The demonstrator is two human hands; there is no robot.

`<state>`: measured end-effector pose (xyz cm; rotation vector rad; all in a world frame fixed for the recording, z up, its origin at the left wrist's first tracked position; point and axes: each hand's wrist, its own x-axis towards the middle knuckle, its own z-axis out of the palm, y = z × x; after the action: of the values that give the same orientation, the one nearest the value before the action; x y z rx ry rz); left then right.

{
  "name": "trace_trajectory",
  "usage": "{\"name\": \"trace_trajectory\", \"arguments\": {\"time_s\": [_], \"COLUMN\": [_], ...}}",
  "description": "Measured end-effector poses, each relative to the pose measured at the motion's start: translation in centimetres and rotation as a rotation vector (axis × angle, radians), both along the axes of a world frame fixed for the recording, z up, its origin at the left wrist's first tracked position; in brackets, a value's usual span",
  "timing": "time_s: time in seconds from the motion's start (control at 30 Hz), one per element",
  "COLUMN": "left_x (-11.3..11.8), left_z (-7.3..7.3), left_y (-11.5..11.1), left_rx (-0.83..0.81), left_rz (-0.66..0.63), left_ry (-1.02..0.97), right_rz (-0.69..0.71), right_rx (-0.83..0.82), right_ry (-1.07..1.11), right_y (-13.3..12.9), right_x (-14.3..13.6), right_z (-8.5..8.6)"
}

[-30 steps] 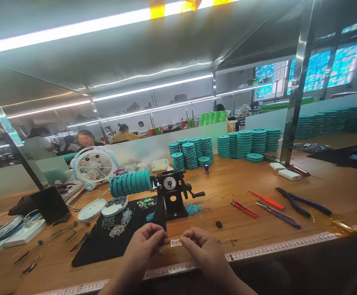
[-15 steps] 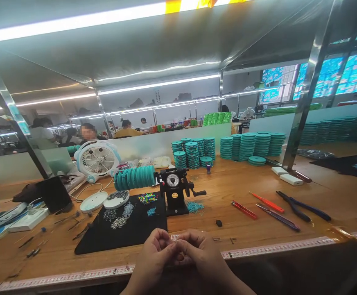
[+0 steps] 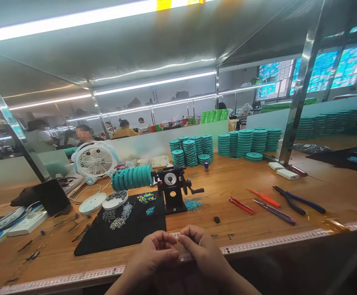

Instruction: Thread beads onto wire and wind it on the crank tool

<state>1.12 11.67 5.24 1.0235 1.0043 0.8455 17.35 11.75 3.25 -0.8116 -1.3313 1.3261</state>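
Note:
At the table's front edge my left hand [image 3: 157, 250] is closed, thumb and fingers pinched together. Opposite it, my right hand [image 3: 200, 248] is pinched in the same way, a small gap between the two. Whatever they hold is too fine to make out. Just beyond stands a black hand-cranked winder [image 3: 172, 194] with a dial, and a row of teal spools [image 3: 132, 177] sits on its left side. The black mat [image 3: 117, 239] carries colourful beads [image 3: 147, 198], silvery small parts [image 3: 117, 223] and short blue pieces [image 3: 150, 210].
Right of my hands lie a small black block [image 3: 216, 220], a red-handled tool [image 3: 241, 205], an orange screwdriver [image 3: 263, 197], tweezers [image 3: 274, 212] and pliers [image 3: 298, 200]. Stacked teal spools [image 3: 245, 142] stand behind. A white fan [image 3: 95, 160] and a dark tablet-like screen [image 3: 52, 197] are left. People sit beyond the partition.
My hands have moved slightly apart, the left one shifting a little left and down. The whole view has also shifted a little. Both hands stay pinched.

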Motion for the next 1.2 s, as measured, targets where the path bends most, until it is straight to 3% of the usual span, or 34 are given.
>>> {"name": "trace_trajectory", "arguments": {"time_s": [0.2,0.47,0.57,0.73,0.9,1.07,1.2], "left_x": [0.2,0.2,-0.1,-0.7,-1.0,-0.9,-0.5], "left_z": [0.5,0.6,1.1,1.8,1.6,1.7,2.0], "left_y": [0.3,0.3,0.3,0.6,0.6,0.4,0.3], "left_rx": [-0.053,-0.035,-0.007,0.047,0.100,0.120,0.071], "left_rz": [-0.034,-0.059,-0.071,-0.033,-0.024,0.037,0.064], "left_ry": [0.198,0.169,0.142,0.228,0.234,0.277,0.283], "right_rz": [0.046,0.016,-0.004,-0.103,0.089,0.054,-0.087], "right_rx": [0.074,0.044,0.050,0.239,-0.099,-0.013,0.004], "right_ry": [-0.067,-0.069,-0.121,-0.322,-0.240,-0.314,-0.132], "right_y": [0.0,0.0,0.0,-0.1,-0.2,-0.1,-0.1], "right_x": [0.0,-0.1,0.1,0.6,0.4,0.7,0.7], "right_z": [-0.1,-0.4,0.0,1.7,2.2,1.8,2.0]}}
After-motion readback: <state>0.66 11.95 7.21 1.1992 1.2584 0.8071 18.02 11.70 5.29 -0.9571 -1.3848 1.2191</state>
